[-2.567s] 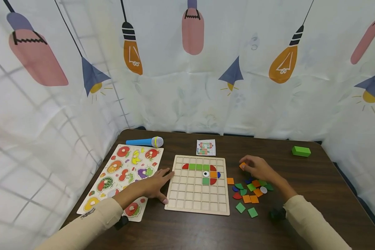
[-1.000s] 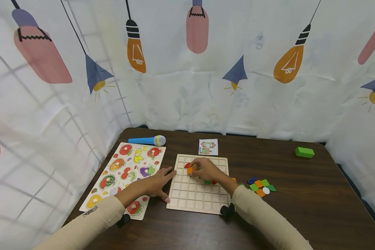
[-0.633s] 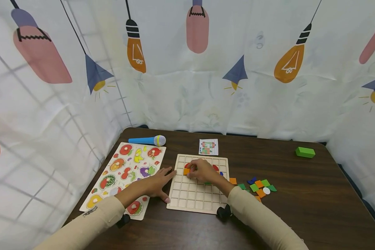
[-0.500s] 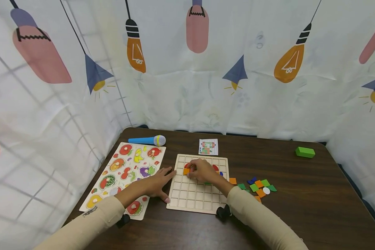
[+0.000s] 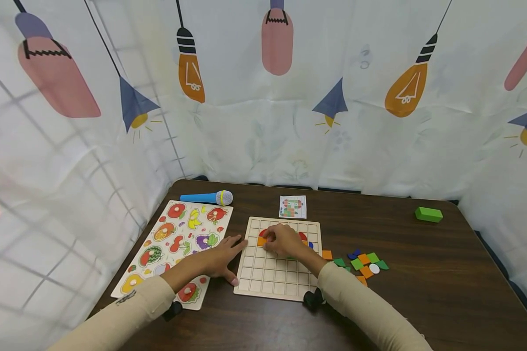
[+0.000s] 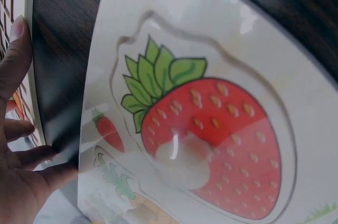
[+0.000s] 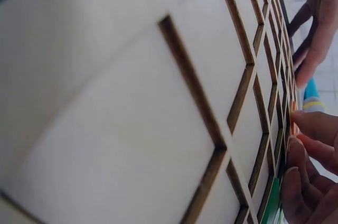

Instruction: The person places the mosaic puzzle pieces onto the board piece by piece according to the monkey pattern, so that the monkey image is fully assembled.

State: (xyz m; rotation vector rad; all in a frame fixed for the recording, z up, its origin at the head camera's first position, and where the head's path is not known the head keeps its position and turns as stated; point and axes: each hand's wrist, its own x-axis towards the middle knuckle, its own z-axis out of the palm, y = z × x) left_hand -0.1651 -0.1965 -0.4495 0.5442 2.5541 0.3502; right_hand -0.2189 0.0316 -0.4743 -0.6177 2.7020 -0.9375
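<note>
A wooden grid board [image 5: 270, 280] lies mid-table, with red and blue tiles partly showing near its top. My right hand [image 5: 285, 240] is over the board's upper left, its fingertips on an orange square tile [image 5: 261, 241] just below a red quarter-round tile [image 5: 263, 233]. The right wrist view shows the fingers and thumb bent close around that orange tile [image 7: 293, 112]; a green tile [image 7: 271, 203] lies nearby. My left hand [image 5: 221, 257] rests with spread fingers at the board's left edge, thumb and fingertips touching it. Some tiles under the right hand are hidden.
A fruit puzzle board [image 5: 158, 239] lies left, under the left forearm. Behind are a blue toy microphone [image 5: 202, 198] and a small pattern card [image 5: 293, 206]. Loose tiles, including a white round one [image 5: 374, 268], lie right of the grid. A green block [image 5: 428, 214] sits far right.
From the loose tiles, my right hand has carried the orange square tile left to the board's upper left and lowered it there. It is nearly still over the last half second. The left hand stays put.
</note>
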